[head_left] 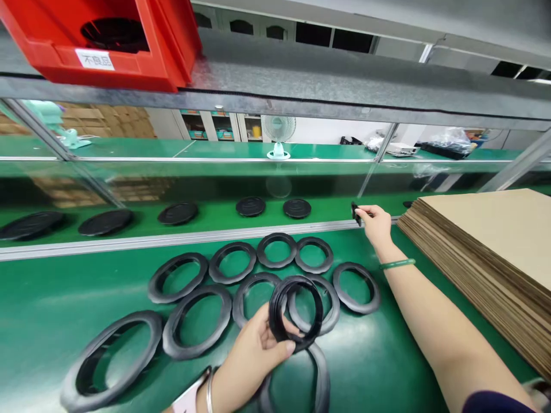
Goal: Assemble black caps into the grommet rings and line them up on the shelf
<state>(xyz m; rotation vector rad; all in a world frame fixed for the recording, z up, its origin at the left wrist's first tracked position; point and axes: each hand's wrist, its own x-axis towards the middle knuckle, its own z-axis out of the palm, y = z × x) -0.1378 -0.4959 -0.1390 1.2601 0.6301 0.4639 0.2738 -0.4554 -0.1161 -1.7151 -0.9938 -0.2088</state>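
Note:
My left hand (269, 341), with a watch and a silver bangle at its wrist, grips a glossy black ring (317, 312) held up above the green table. My right hand (375, 223) reaches out to the conveyor's edge and pinches a small black part (356, 214), seen edge-on; its exact kind I cannot make out. Below and around my left hand lie several larger dull black rings (198, 322) flat on the table. On the green belt (215, 213) beyond, several round black discs (297, 208) sit in a row, left of my right hand.
At the right stands a tall stack of brown cardboard sheets (495, 229), close to my right forearm. A metal shelf (301, 69) crosses overhead, carrying a red bin (172, 46) with black parts inside. A metal rail (129, 241) separates table and belt. Behind stands a small fan (279, 132).

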